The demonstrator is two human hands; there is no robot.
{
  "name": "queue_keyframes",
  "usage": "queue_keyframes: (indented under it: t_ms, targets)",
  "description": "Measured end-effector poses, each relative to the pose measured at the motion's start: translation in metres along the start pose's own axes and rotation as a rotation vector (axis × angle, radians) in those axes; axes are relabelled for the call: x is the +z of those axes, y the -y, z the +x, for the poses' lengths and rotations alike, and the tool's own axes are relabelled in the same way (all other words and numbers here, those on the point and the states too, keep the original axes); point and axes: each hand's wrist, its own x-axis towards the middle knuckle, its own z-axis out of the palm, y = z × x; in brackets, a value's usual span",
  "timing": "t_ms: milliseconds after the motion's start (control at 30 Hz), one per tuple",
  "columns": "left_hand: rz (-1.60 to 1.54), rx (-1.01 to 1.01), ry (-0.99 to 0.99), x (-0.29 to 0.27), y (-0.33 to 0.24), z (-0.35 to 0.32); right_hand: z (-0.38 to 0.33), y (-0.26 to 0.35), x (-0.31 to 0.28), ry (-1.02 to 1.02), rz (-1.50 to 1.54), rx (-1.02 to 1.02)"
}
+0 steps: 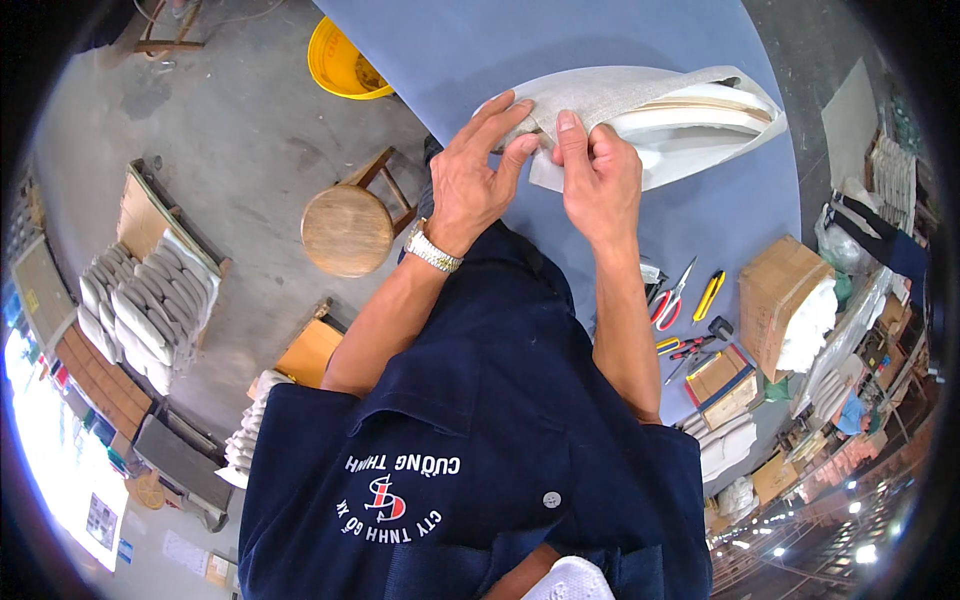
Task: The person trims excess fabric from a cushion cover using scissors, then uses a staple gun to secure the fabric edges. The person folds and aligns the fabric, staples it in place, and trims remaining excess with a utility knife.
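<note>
On the blue-grey table lies a curved, pointed panel [690, 122] with white padding and a pale wooden edge, partly wrapped in light grey fabric [590, 92]. My left hand [475, 170] grips the fabric at the panel's near left end, its fingers over the top and the thumb close to the edge. Beside it, my right hand [603, 185] pinches the fabric's edge, thumb on top and the other fingers curled beneath. A fold of cloth shows between the two thumbs. What lies under the curled right fingers is hidden.
Red-handled scissors [668, 308], a yellow utility knife [709, 296] and other hand tools lie on the table [560, 40] by my right forearm. A cardboard box [780, 300] stands beyond them. At left are a round wooden stool [347, 230], a yellow bucket [335, 60] and stacked grey pads [150, 300].
</note>
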Motion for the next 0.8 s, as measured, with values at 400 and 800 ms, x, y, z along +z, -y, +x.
queue_keyframes:
  t_ms: [400, 800]
  targets:
    - [-0.088, -0.228, 0.121, -0.015, 0.015, 0.023, 0.011, -0.021, 0.046, 0.033, 0.045, -0.007]
    - [-0.504, -0.535, 0.457, -0.028, 0.056, 0.065, 0.037, -0.06, 0.091, -0.047, 0.274, -0.324]
